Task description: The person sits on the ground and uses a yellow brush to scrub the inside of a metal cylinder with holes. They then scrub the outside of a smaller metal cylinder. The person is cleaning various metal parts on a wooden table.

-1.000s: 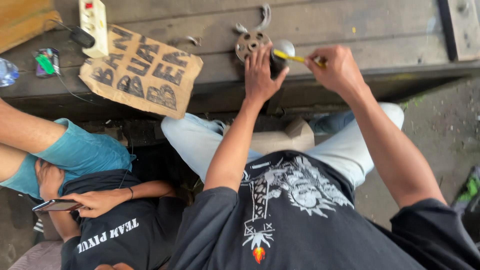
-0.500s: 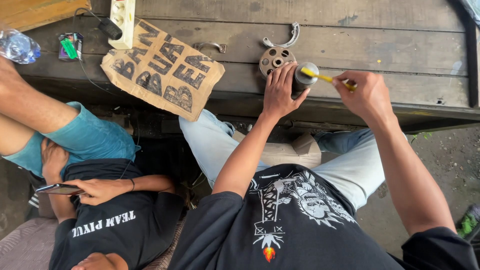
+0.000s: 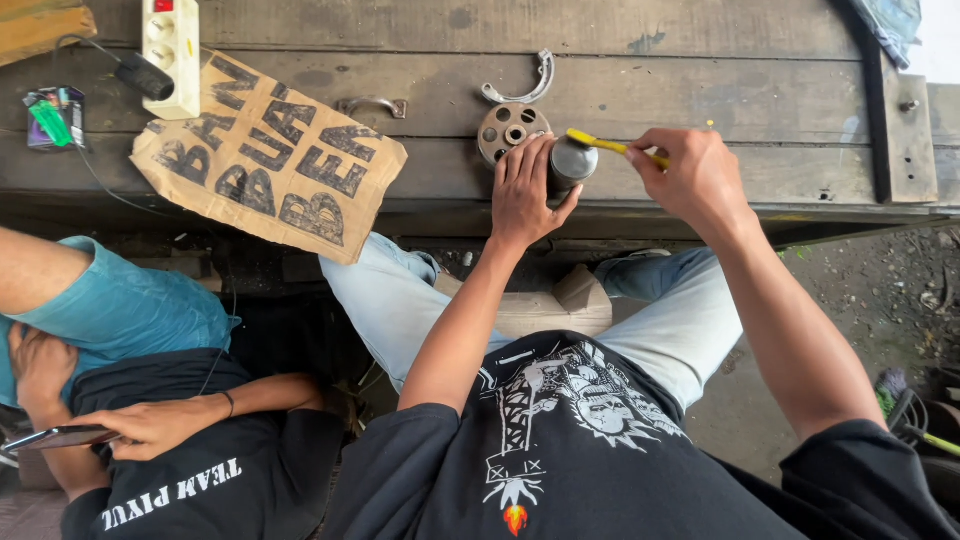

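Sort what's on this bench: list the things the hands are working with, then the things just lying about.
In use:
left hand holding the metal cylinder
right hand holding the yellow brush against it

Lying about:
round holed disc
curved metal piece
cardboard sign
power strip
metal handle

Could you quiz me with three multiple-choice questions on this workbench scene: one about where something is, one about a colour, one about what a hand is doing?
1. Where does the round metal disc with holes lie?
A. on the wooden bench
B. on the ground
C. on the person's lap

2. What colour is the brush?
A. red
B. yellow
C. blue

3. What is the left hand doing?
A. hanging free
B. holding a phone
C. gripping the grey cylinder

Answers: 1 A, it rests on the planks; 2 B, yellow handle in the right hand; 3 C, fingers wrap the cylinder.
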